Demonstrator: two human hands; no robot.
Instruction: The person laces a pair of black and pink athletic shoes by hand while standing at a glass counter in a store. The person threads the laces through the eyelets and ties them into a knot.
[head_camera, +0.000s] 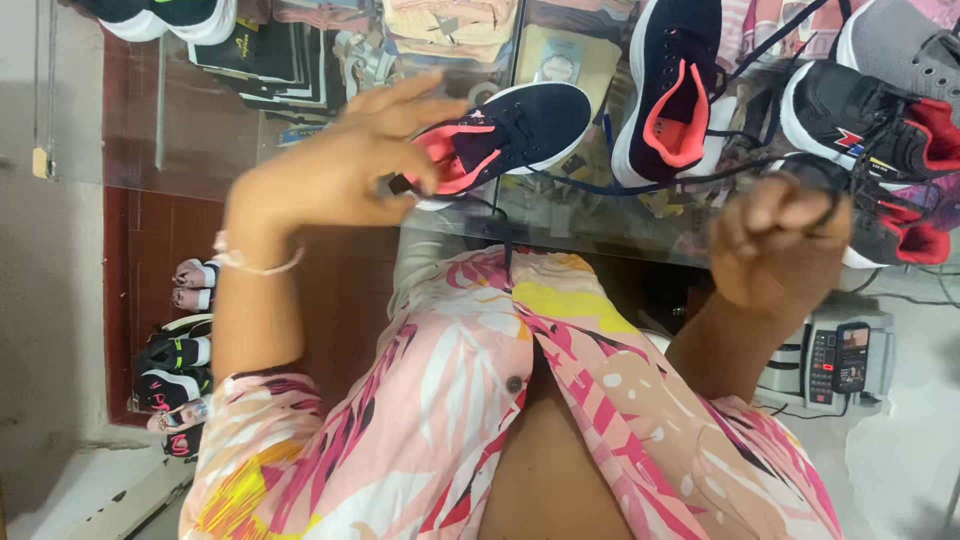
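Nearest the camera: floral shirt (450, 420), both forearms raised above it. Left hand (340, 170) sits just left of the navy shoe (520, 125), fingers (415, 90) spread and loose, nothing clamped. The thumb side looks to meet the shoe's pink collar, but motion blur means I can't confirm contact. Right hand (780, 245) is well to the right of the navy shoe and nearer the camera, clenched into a fist, apparently around the dark lace (620, 185) that trails across from that shoe. The navy shoe lies on its side on the glass table (200, 130), toe pointing right. My read: light, knit upper soft and collapsible, sole stiffer, not fragile or slick. Best hold is heel collar or midsole; the lace is thin and limp, so pinch it or wrap it. Further right of it: a matching navy shoe (665, 90), then black and red shoes (880, 130).
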